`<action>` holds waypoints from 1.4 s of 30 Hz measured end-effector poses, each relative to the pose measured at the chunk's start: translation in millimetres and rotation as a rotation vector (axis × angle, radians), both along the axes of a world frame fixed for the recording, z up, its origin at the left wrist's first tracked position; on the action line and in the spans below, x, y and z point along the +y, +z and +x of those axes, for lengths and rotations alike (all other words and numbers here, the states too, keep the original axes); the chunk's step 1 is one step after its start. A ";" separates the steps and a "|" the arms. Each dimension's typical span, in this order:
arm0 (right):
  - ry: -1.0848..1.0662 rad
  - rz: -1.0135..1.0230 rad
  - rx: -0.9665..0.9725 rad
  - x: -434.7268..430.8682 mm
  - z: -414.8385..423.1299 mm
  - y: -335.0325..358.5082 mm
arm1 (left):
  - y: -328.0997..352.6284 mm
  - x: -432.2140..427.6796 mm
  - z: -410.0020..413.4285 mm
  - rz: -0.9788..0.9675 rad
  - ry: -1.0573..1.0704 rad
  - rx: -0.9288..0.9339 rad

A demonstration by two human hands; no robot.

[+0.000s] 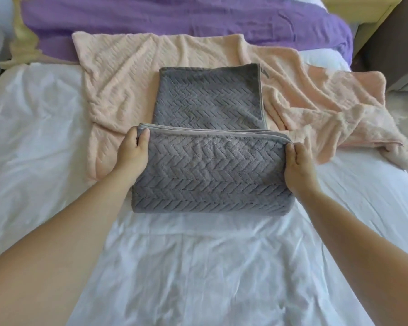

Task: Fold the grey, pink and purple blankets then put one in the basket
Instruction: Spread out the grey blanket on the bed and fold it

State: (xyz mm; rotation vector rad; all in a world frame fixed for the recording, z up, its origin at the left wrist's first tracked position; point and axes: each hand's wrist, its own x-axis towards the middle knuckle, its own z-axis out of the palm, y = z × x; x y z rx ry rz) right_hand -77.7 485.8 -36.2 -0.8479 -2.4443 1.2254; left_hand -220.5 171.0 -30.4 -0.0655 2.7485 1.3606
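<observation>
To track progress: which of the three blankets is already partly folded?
The grey blanket, doubled over in front; the pink blanket and purple blanket lie spread, unfolded.

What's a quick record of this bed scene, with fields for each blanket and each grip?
grey blanket: partly folded, near part doubled over, lying on pink blanket
pink blanket: spread out, rumpled, unfolded
purple blanket: unfolded, far end of bed
left grip: pinches grey blanket's left corner
right grip: holds its right corner
basket: not in view

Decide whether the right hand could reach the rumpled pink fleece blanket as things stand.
Probably yes, once it lets go: the right hand pinches a corner of the grey chevron-textured blanket, and the rumpled pink fleece blanket lies uncovered right beside it, nothing between.
</observation>
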 end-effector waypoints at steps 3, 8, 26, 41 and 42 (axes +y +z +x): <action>-0.003 0.027 -0.107 10.5 -21.2 -20.8 | -23.1 10.3 -27.2 -0.086 0.011 -0.065; 0.013 0.113 -0.308 26.0 -49.3 -44.8 | -56.8 16.1 -48.6 -0.244 0.005 -0.094; 0.550 0.748 -0.455 -21.0 -30.6 -52.1 | -80.5 33.4 13.7 -0.954 -0.580 0.082; 0.736 0.833 -0.324 -0.8 62.9 -46.6 | -56.3 -61.6 63.9 -0.875 -0.855 0.291; 0.729 0.840 -0.323 -2.5 61.7 -45.8 | -55.9 -60.6 63.3 -0.860 -0.856 0.279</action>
